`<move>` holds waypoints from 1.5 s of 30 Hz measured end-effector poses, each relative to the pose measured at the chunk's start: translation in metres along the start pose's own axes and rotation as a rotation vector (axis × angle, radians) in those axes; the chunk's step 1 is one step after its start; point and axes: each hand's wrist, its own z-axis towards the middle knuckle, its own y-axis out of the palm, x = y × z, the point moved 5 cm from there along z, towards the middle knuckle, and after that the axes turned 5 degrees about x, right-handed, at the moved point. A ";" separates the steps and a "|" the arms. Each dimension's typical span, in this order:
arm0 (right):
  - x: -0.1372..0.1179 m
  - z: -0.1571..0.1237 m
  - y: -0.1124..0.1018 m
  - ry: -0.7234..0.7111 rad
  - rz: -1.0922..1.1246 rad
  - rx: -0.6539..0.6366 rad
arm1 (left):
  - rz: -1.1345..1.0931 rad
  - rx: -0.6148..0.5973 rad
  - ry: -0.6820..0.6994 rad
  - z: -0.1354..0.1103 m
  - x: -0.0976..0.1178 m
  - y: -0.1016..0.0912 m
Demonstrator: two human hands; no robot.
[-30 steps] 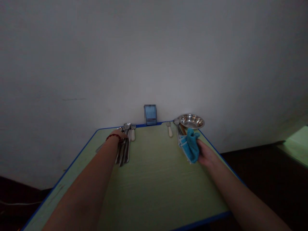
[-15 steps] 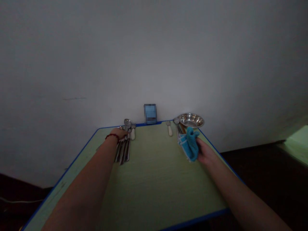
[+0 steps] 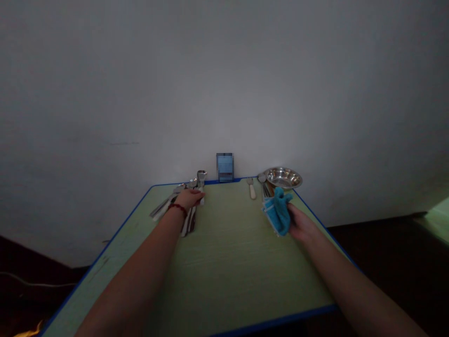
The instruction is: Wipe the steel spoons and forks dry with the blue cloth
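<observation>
Steel cutlery (image 3: pixel 190 222) lies fanned at the far left of the tabletop (image 3: pixel 228 262), partly under the left hand (image 3: pixel 191 199). That hand's fingers meet the handle of a spoon (image 3: pixel 201 175) – whether they grip it, one cannot tell. The right hand (image 3: pixel 299 224) is closed around a blue cloth (image 3: pixel 278 213), just before a shiny bowl (image 3: pixel 284 178) at the far right corner. A dragging wrist might scatter the handles; a bump from the cloth could tip the bowl off. The surface is pale green, blue-edged – beyond it, a plain grey wall (image 3: pixel 224 84) and dark floor (image 3: pixel 386 262).
</observation>
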 end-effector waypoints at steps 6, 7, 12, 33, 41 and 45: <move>0.006 0.002 0.002 -0.022 -0.002 0.002 | -0.278 -0.120 -0.016 -0.028 0.010 0.010; 0.006 0.002 0.003 -0.023 0.007 0.022 | -0.313 -0.141 -0.014 -0.033 0.012 0.011; 0.009 -0.002 0.013 0.000 0.069 0.097 | -0.454 -0.197 0.010 -0.061 0.022 0.015; 0.015 0.026 0.099 -0.024 0.174 -0.187 | -0.599 -0.311 0.049 -0.111 0.045 0.029; 0.028 0.025 0.098 0.012 0.157 -0.174 | -0.665 -0.342 -0.014 -0.120 0.031 0.032; 0.035 0.026 0.088 0.015 0.064 -0.110 | -0.687 -0.366 -0.030 -0.125 0.031 0.035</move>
